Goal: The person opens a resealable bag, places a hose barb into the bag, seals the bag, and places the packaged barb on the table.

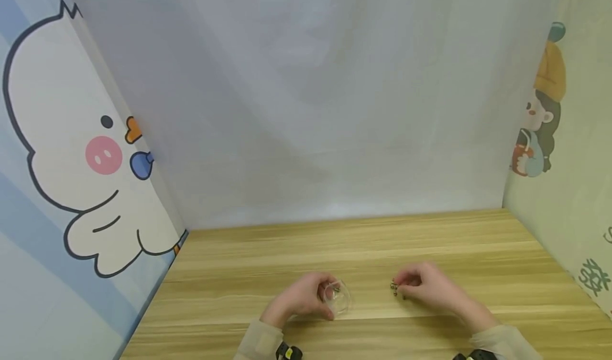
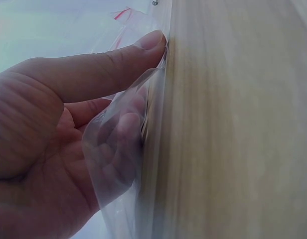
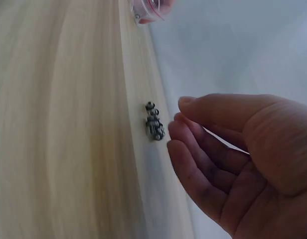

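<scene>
My left hand (image 1: pixel 308 296) grips a small clear plastic zip bag (image 1: pixel 340 302) low over the table. In the left wrist view the bag (image 2: pixel 111 144) has a red line along its top, and some of the fingers show through the film. A few small shiny metal pieces show at the bag's mouth in the head view. To the right, a little pile of small metal pieces (image 3: pixel 154 122), looking like screws or nuts, lies on the wooden table. My right hand (image 1: pixel 425 285) is beside that pile, fingers loosely bent, fingertips close to it and no object visible between them.
The wood-grain table (image 1: pixel 248 248) runs back to a pale cloth wall (image 1: pixel 306 110). A cartoon-printed panel (image 1: pixel 52 137) stands on the left, and another panel (image 1: pixel 578 190) on the right. Both wrists carry black camera mounts (image 1: pixel 289 351).
</scene>
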The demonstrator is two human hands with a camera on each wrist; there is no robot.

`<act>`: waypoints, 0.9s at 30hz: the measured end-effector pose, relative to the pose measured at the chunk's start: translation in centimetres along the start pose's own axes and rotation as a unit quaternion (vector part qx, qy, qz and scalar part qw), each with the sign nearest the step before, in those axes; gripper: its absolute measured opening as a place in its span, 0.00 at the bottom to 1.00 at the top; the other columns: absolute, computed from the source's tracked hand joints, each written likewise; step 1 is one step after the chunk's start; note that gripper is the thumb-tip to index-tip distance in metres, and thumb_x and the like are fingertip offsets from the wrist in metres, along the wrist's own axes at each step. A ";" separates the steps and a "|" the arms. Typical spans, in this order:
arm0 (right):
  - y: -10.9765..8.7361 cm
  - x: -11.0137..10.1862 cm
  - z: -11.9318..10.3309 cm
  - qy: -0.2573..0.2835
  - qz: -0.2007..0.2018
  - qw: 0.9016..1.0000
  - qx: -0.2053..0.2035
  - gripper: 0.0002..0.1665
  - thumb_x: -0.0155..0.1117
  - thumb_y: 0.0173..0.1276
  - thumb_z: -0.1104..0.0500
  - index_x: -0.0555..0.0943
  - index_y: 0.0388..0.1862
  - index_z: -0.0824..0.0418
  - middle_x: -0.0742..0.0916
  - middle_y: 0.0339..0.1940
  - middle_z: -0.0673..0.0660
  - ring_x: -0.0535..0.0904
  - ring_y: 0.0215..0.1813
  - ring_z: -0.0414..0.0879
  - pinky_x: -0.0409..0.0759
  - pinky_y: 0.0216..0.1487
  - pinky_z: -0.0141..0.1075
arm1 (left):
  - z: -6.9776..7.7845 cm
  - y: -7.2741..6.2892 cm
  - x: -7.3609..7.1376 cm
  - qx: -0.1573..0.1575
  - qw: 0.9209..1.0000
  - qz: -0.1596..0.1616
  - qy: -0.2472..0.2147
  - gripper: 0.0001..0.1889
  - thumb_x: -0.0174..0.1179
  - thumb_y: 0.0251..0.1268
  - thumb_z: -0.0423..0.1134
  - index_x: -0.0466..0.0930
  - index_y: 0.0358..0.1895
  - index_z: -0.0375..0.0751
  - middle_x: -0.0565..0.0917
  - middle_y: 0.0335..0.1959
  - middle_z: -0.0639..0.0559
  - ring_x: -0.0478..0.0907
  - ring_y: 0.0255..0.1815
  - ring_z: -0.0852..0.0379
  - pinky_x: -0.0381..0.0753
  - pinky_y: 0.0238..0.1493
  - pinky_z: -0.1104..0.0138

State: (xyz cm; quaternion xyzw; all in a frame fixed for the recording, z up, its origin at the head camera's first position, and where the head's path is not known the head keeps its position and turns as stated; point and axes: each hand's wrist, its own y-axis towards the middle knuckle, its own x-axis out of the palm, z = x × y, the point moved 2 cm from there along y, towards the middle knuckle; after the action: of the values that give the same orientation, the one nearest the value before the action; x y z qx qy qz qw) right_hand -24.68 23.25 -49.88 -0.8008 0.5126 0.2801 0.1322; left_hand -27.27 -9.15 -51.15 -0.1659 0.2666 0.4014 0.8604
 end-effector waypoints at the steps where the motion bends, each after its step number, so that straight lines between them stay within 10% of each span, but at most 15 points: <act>1: -0.1 -0.1 0.2 -0.002 -0.004 1.000 -0.004 0.06 0.76 0.68 0.65 0.90 0.43 0.64 0.91 0.37 0.51 0.85 0.37 0.39 0.84 0.39 0.33 | 0.0 0.0 0.0 0.001 1.000 0.000 0.002 0.30 0.84 0.42 0.23 0.85 0.52 0.40 0.81 0.35 0.56 0.76 0.34 0.63 0.79 0.40 0.69; 27: -1.3 -0.4 1.5 -0.021 -0.036 0.999 -0.004 0.08 0.79 0.65 0.63 0.89 0.42 0.60 0.89 0.37 0.47 0.84 0.39 0.37 0.85 0.42 0.34 | 0.3 0.1 0.0 0.003 1.000 0.001 0.008 0.28 0.84 0.42 0.23 0.85 0.51 0.39 0.81 0.33 0.56 0.76 0.33 0.63 0.78 0.39 0.70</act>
State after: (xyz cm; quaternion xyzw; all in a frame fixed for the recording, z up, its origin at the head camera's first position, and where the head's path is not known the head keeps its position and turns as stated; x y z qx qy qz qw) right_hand -24.11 24.91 -50.94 -0.8131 0.4797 0.2936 0.1501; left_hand -27.25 -8.92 -50.92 -0.1665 0.2751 0.4000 0.8582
